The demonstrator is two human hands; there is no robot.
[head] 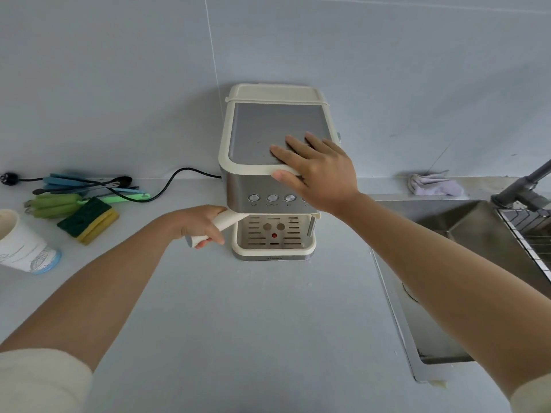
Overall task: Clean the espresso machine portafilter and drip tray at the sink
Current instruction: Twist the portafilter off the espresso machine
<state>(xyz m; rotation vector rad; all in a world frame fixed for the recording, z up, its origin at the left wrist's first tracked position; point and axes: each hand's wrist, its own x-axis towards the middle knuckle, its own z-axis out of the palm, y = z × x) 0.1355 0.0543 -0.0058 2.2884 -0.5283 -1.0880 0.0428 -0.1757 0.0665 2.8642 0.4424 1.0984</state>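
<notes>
A cream and steel espresso machine (262,129) stands against the wall at the back of the counter. My right hand (316,168) lies flat on its top front edge, fingers spread, thumb over the rim. My left hand (199,223) is closed around the cream portafilter handle (226,219), which sticks out to the left under the button panel. The portafilter head is hidden under the machine. The cream drip tray (274,247) with its slotted grate and red float sits in the machine's base. The steel sink (465,234) is at the right.
A green-yellow sponge (88,219), a green brush and several utensils (86,186) lie at the left, near a paper cup (21,242). The machine's black cord (170,181) trails left. A cloth (433,184), the tap (524,183) and a wire rack (530,231) are by the sink.
</notes>
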